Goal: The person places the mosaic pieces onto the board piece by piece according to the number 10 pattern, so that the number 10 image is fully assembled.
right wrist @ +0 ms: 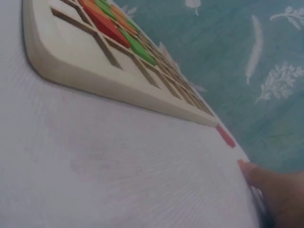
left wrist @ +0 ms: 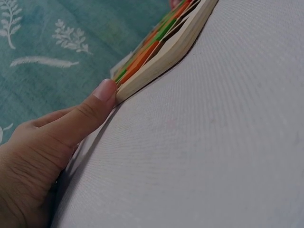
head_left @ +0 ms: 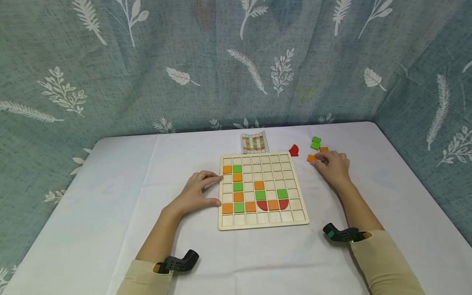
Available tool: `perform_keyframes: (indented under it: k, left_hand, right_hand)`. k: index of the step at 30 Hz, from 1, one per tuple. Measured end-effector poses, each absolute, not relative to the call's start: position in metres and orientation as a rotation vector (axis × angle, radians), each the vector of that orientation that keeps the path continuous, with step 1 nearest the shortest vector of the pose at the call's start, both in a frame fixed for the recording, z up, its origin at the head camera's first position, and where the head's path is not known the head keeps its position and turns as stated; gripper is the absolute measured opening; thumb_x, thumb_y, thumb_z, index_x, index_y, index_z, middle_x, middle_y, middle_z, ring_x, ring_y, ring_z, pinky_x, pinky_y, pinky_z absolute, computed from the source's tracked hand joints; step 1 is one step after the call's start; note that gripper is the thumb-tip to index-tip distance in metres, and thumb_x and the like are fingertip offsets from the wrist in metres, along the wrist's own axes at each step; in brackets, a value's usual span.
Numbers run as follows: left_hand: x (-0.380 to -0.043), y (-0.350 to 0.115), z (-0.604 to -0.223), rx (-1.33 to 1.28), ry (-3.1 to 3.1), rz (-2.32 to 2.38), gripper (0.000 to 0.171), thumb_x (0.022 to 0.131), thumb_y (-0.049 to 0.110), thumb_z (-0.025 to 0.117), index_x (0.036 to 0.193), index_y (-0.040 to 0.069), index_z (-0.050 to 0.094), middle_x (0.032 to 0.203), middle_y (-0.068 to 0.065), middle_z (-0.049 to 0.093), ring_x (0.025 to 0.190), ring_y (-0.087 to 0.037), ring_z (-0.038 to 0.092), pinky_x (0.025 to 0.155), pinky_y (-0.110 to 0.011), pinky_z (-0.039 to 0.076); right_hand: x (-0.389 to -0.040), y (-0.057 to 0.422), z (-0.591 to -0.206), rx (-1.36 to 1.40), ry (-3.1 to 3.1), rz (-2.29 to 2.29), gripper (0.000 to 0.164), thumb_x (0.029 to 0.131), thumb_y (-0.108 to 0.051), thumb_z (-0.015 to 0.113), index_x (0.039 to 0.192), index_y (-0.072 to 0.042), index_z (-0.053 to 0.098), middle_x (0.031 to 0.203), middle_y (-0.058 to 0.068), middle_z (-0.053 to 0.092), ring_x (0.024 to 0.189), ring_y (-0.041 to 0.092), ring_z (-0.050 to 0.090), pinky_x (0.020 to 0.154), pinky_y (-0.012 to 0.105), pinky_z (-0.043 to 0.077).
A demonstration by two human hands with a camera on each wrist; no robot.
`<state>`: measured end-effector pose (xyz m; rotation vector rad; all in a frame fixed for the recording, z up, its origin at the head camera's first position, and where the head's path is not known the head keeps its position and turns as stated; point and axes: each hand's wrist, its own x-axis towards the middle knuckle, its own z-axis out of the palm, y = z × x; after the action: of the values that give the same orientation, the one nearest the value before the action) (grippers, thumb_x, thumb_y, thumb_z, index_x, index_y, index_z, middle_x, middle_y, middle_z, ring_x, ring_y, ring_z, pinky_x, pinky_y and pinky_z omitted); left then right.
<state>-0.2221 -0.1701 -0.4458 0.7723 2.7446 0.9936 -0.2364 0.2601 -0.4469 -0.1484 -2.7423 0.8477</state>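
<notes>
A wooden grid board (head_left: 263, 221) lies on the table, with orange, green and red pieces in some of its squares. My left hand (head_left: 197, 192) rests at the board's left edge, thumb and fingers spread apart along it. In the left wrist view the thumb (left wrist: 88, 114) meets the board's side near a corner. To the right of the board, my right hand (head_left: 334, 167) pinches an orange square tile (head_left: 311, 158) between thumb and fingertips. Only an orange corner of it peeks past the thumb (right wrist: 261, 175) in the right wrist view.
Beyond the right hand lie another orange tile (head_left: 324, 149) and green tiles (head_left: 316, 142). Red pieces (head_left: 293, 150) sit by the board's upper right corner. A pattern card (head_left: 255, 142) stands behind the board, and a leaf-print curtain (head_left: 221, 82) hangs past the table's far edge.
</notes>
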Motion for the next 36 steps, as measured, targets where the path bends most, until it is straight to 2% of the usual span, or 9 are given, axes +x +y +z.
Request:
perform_keyframes:
  k: [4,16,24,36]
  left_hand:
    - [-0.223,-0.171,-0.445,0.775,2.74,0.992,0.082,0.066,0.048,0.081,0.137,0.02,0.053,0.132,-0.002,0.045,0.121,-0.024,0.035,0.1,-0.049,0.03]
    - [-0.225,-0.172,-0.446,0.805,2.752,0.995,0.083,0.065,0.053,0.08,0.137,0.02,0.053,0.131,-0.003,0.046,0.121,-0.025,0.036,0.1,-0.049,0.03]
    - [-0.227,-0.172,-0.446,0.788,2.753,0.994,0.081,0.065,0.05,0.081,0.136,0.022,0.053,0.131,-0.001,0.046,0.122,-0.023,0.035,0.102,-0.047,0.028]
    - [-0.222,-0.172,-0.447,0.794,2.752,0.998,0.082,0.065,0.053,0.08,0.136,0.021,0.053,0.132,-0.003,0.046,0.12,-0.025,0.036,0.1,-0.05,0.031]
  right_hand:
    - [-0.237,0.257,-0.447,-0.109,-2.745,0.87,0.028,0.087,-0.02,0.068,0.103,0.002,0.067,0.089,0.017,0.055,0.092,0.033,0.038,0.087,0.051,0.02]
    - [-0.233,0.242,-0.449,0.068,-2.801,0.854,0.032,0.088,-0.024,0.067,0.107,0.001,0.066,0.093,0.016,0.057,0.092,0.031,0.041,0.081,0.049,0.02]
    - [-0.22,0.229,-0.447,0.157,-2.724,1.101,0.03,0.085,-0.019,0.071,0.107,0.0,0.065,0.089,0.014,0.057,0.089,0.025,0.037,0.078,0.042,0.018]
    - [-0.204,0.212,-0.449,0.542,-2.703,1.063,0.025,0.077,-0.016,0.078,0.097,-0.008,0.067,0.084,0.002,0.054,0.084,0.016,0.035,0.079,0.041,0.018]
